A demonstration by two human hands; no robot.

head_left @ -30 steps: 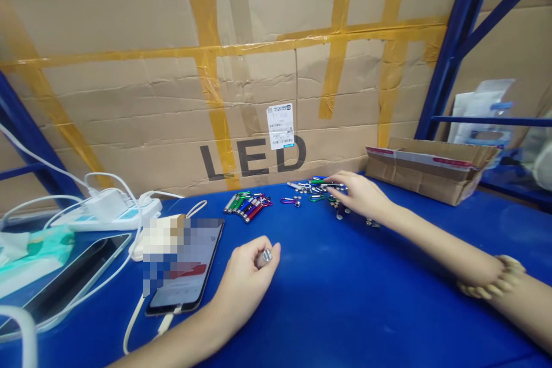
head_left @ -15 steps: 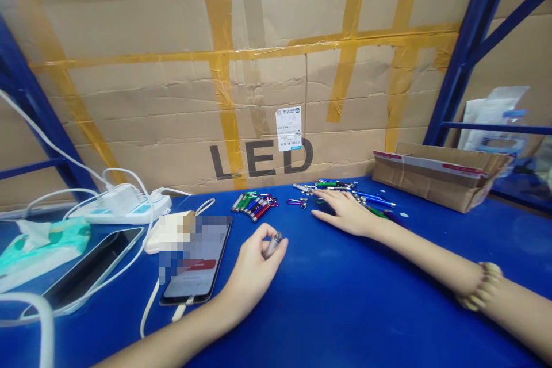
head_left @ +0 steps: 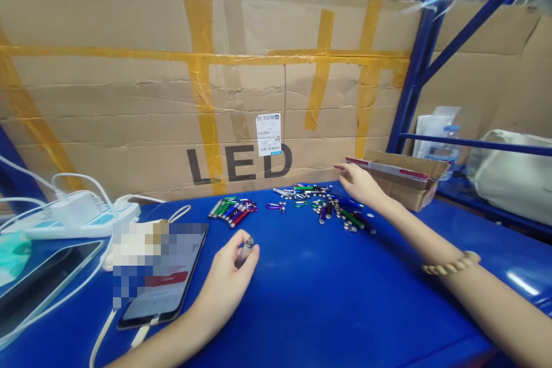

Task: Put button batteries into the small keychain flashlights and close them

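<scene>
My left hand [head_left: 228,267] is closed around a small silver tube, apparently a mini flashlight [head_left: 245,252], above the blue table. Its end pokes out between thumb and fingers. My right hand [head_left: 360,187] is raised over the right side of a loose pile, fingers stretched toward the far cardboard, and I see nothing in it. Coloured metal tubes [head_left: 354,218] and small silver parts make up that pile. To its left lies a purple carabiner clip [head_left: 273,206]. A neat row of coloured mini flashlights [head_left: 233,211] with clips rests farther left.
An open cardboard box [head_left: 397,181] stands at the right back. On the left lie a phone [head_left: 172,293] with a charging cable, another phone [head_left: 52,276] and a white power strip [head_left: 95,224]. A big cardboard sheet [head_left: 142,109] marked LED closes off the back.
My right hand has lifted off the pile and moved rightward relative to it, uncovering more tubes and silver parts. My left hand still holds the silver tube. The view has turned right.
</scene>
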